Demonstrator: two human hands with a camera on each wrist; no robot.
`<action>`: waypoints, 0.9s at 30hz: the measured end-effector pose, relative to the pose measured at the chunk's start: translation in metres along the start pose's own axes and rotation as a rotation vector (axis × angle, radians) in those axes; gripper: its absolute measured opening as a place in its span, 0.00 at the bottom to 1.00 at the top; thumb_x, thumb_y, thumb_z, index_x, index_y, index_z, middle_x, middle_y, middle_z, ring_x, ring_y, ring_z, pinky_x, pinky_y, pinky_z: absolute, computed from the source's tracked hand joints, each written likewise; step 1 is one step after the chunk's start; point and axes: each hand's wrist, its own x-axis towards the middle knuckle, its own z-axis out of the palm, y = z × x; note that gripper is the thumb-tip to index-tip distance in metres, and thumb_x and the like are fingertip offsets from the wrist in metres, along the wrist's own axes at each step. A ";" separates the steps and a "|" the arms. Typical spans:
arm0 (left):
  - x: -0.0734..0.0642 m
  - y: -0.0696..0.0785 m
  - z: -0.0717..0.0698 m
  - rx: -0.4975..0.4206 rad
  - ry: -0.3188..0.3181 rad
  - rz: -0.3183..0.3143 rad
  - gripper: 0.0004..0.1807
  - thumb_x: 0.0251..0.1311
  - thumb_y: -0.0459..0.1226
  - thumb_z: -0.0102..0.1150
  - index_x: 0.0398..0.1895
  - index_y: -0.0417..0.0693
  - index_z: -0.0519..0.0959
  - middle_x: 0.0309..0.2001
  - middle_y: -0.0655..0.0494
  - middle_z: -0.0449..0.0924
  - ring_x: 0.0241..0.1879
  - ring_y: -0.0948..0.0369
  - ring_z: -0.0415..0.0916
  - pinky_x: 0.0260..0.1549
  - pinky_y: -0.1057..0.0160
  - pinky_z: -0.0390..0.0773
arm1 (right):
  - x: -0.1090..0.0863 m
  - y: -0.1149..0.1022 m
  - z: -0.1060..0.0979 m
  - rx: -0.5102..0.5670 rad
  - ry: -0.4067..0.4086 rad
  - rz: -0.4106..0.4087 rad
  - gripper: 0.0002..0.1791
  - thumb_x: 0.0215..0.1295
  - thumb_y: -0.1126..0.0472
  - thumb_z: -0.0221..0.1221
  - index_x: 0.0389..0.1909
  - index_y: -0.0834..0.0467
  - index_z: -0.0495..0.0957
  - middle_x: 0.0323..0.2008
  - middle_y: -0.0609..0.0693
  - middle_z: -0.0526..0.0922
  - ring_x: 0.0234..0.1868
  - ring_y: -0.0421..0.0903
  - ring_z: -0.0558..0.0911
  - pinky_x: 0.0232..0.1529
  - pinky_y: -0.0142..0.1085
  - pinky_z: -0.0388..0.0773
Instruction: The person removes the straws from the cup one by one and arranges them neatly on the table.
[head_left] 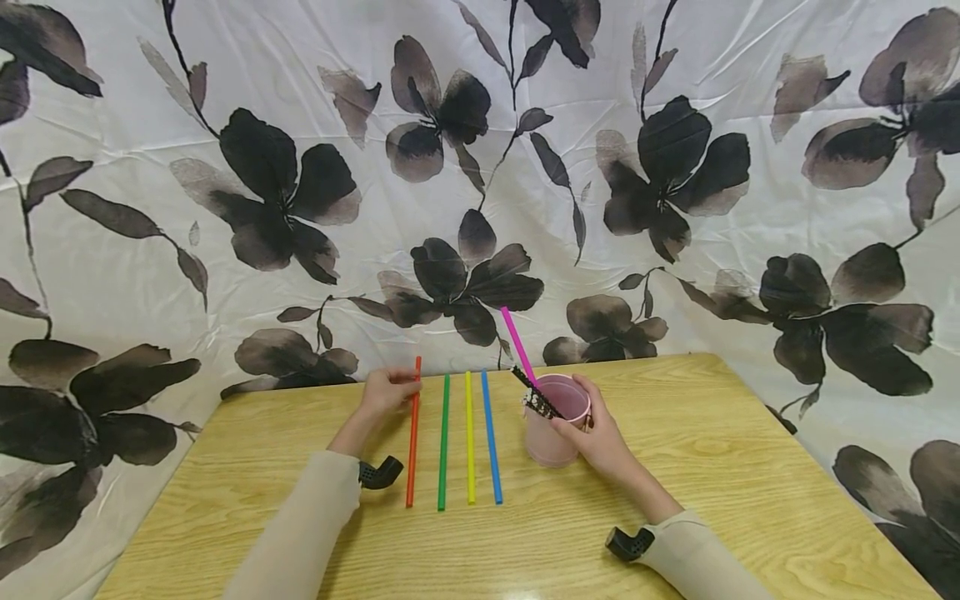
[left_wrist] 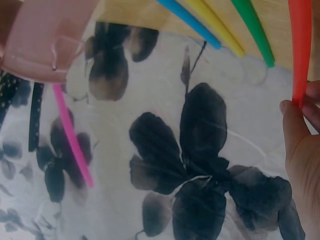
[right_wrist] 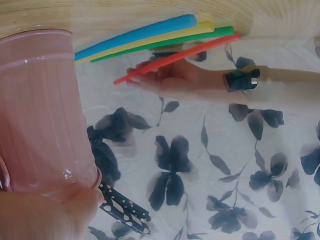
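My left hand (head_left: pixel 384 394) pinches the upper part of a red straw (head_left: pixel 412 454) between thumb and fingers. In the left wrist view, the thumb presses against the end of this straw. With my right hand (head_left: pixel 606 446) I grip a pink cup (head_left: pixel 547 442) by its side near the rim. A bright pink straw (head_left: pixel 519 346) leans out of the cup, beside black strips with white dots (right_wrist: pixel 125 210). To the right of the red straw lie a green straw (head_left: pixel 444 442), a yellow straw (head_left: pixel 470 442) and a blue straw (head_left: pixel 491 442), side by side and roughly parallel.
The wooden table (head_left: pixel 645 400) ends at the back against a white cloth (head_left: pixel 525 217) printed with dark flowers. A thin wire handle (left_wrist: pixel 59 52) shows on the cup. Black devices (head_left: pixel 381 473) sit at both wrists, by the light sleeves (head_left: pixel 307 517).
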 end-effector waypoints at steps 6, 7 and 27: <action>0.004 -0.007 0.004 -0.011 -0.007 -0.012 0.19 0.48 0.29 0.62 0.46 0.32 0.75 0.33 0.47 0.77 0.21 0.62 0.73 0.21 0.62 0.77 | 0.000 0.000 0.000 -0.007 0.002 -0.002 0.40 0.55 0.62 0.60 0.64 0.54 0.49 0.57 0.64 0.61 0.55 0.61 0.64 0.51 0.52 0.63; 0.004 -0.008 0.005 -0.008 -0.006 -0.016 0.19 0.48 0.29 0.62 0.46 0.32 0.75 0.33 0.47 0.77 0.21 0.62 0.73 0.21 0.62 0.77 | 0.000 0.000 0.000 -0.007 0.002 -0.002 0.40 0.55 0.62 0.60 0.65 0.54 0.49 0.57 0.64 0.61 0.55 0.61 0.64 0.51 0.52 0.63; -0.003 -0.012 0.019 0.094 0.029 0.000 0.17 0.44 0.28 0.65 0.40 0.34 0.78 0.29 0.46 0.78 0.21 0.61 0.76 0.18 0.64 0.77 | 0.001 0.001 0.000 0.015 0.001 -0.013 0.40 0.55 0.63 0.60 0.64 0.55 0.48 0.57 0.66 0.60 0.55 0.62 0.63 0.51 0.53 0.63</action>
